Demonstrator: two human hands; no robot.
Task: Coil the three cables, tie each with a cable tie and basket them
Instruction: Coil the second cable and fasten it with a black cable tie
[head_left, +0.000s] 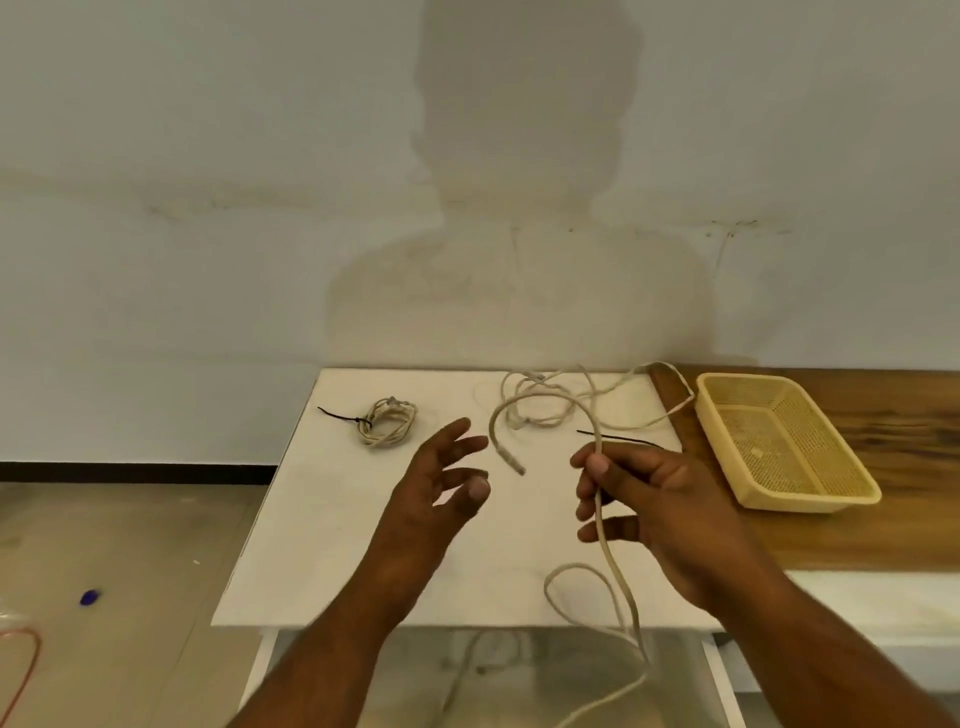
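Your right hand (660, 499) pinches the cable (608, 551) above the table (322, 519), its plug end (511, 460) dangling between your hands; your left hand (441, 483) is open, holding nothing. Catch the plug with the left, then gather even loops into the right

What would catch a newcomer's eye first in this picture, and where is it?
The right hand grips a pale cable arching over the white table, its plug dangling near the open left hand. Far left lies a coiled cable, already tied; a yellow basket stands on the wooden top at right.
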